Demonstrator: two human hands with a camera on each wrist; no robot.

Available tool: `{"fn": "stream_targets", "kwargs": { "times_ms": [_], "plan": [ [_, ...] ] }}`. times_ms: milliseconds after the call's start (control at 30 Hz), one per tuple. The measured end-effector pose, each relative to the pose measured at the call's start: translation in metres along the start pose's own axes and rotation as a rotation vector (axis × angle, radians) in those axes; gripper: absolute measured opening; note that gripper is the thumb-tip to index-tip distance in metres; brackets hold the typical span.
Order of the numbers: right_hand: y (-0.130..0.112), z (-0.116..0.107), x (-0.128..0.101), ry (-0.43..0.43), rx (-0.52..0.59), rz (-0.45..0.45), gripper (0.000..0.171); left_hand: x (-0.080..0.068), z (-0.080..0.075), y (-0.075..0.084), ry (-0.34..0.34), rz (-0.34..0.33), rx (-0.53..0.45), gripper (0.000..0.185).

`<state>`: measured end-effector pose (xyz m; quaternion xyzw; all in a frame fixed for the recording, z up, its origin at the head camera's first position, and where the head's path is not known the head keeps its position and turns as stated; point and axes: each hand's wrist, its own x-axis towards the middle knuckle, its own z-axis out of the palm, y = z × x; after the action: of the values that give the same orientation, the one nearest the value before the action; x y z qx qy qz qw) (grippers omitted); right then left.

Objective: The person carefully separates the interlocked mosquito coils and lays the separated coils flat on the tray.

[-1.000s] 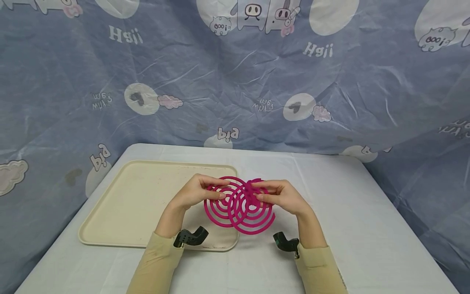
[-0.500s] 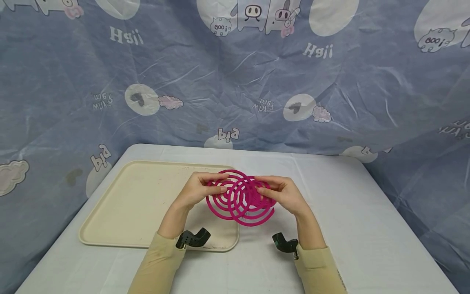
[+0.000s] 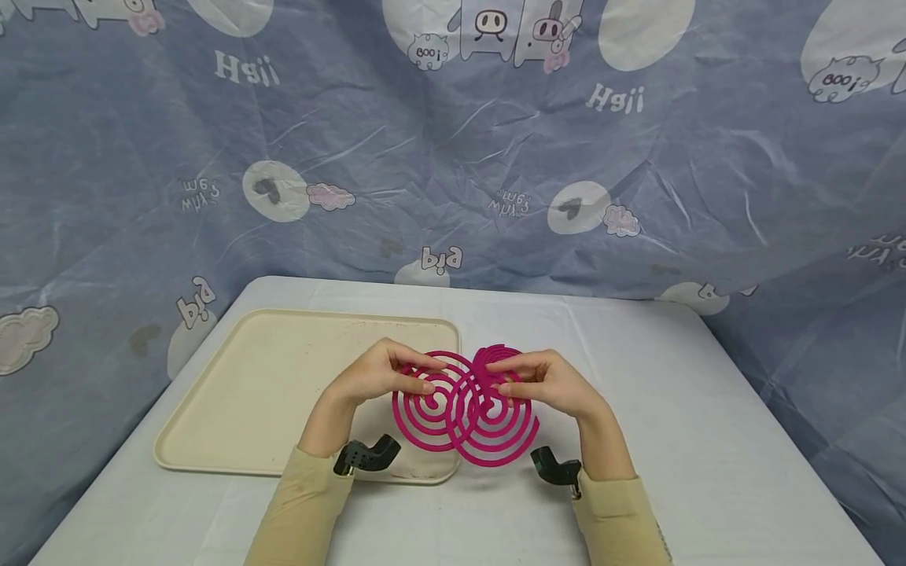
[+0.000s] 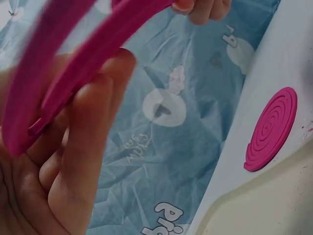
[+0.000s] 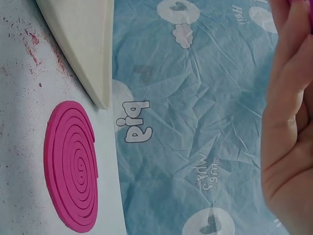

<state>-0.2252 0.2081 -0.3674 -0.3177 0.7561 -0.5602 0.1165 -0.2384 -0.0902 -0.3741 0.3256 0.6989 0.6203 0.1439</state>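
Note:
Two pink mosquito coils are held up over the table in the head view, spread open with their rings overlapping in the middle. My left hand (image 3: 375, 373) pinches the left coil (image 3: 395, 405) between thumb and fingers. On the other side, my right hand (image 3: 552, 384) pinches the right coil (image 3: 491, 463) near its inner rings. The left wrist view shows the held coil's pink strands (image 4: 88, 63) close up across the fingers. Behind the right fingers, a flat, tightly wound mosquito coil (image 5: 58, 166) lies on the table, partly hidden in the head view.
A cream tray (image 3: 212, 417) lies on the left of the white table (image 3: 708, 440), its right edge under the held coils. Red crumbs (image 5: 33, 46) dot the tabletop near it. A patterned blue sheet (image 3: 453, 141) hangs behind. Black cameras sit on both wrists.
Both hands rose a little with the coils, then came back down. The held coils now sit slightly lower and a bit farther apart, uncovering more of the coil behind.

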Motion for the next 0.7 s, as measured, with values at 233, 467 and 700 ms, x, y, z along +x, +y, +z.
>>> {"fn": "stream_targets", "kwargs": {
  "times_ms": [233, 467, 700],
  "plan": [
    [0.001, 0.000, 0.000, 0.031, -0.009, 0.016, 0.036, 0.002, 0.002, 0.001, 0.033, -0.005, -0.002, 0.035],
    [-0.002, 0.001, 0.002, 0.132, -0.035, 0.041, 0.037, 0.005, 0.006, 0.002, 0.166, 0.001, 0.009, 0.035],
    [-0.001, 0.003, 0.006, 0.260, -0.027, -0.011, 0.037, 0.011, 0.014, 0.001, 0.330, 0.033, -0.045, 0.035]
  ]
}}
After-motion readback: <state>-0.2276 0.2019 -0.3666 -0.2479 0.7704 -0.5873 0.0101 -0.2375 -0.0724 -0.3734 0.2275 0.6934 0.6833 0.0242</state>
